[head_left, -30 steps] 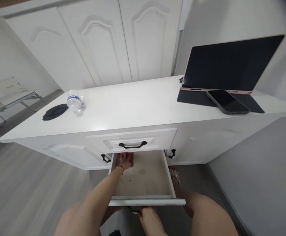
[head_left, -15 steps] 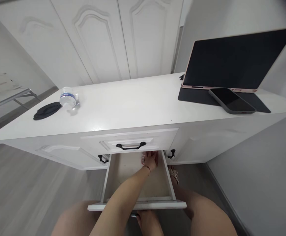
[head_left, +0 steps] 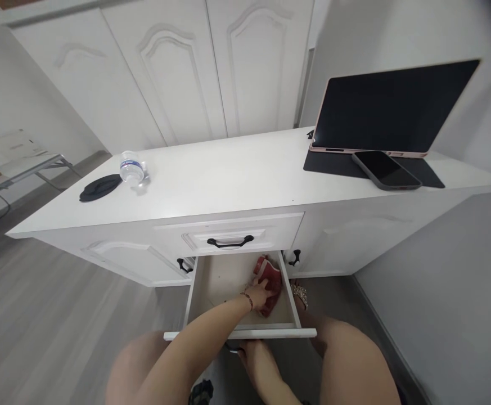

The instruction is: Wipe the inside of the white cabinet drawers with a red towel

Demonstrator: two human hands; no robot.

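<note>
My left hand (head_left: 258,295) reaches into the pulled-out drawer (head_left: 215,292), its fingers closed over a crumpled red thing with a pale band (head_left: 270,275). The kind of thing is unclear; it lies along the drawer's right side. Below the drawer front, my right hand (head_left: 256,354) holds the black drawer handle (head_left: 233,349); its fingers are partly hidden by the front panel. Above it, a shut drawer has a black handle (head_left: 230,242).
On the white cabinet top (head_left: 220,174) are a clear plastic bottle (head_left: 131,169), a dark flat oval (head_left: 100,187), a tablet (head_left: 392,107) on a dark stand, and a phone (head_left: 386,170). My bare knees flank the drawer. A grey wall (head_left: 447,281) is at right.
My left hand has drawn back toward the drawer front, and more of the red thing shows with it. The right hand stays under the drawer front. The view has shifted slightly.
</note>
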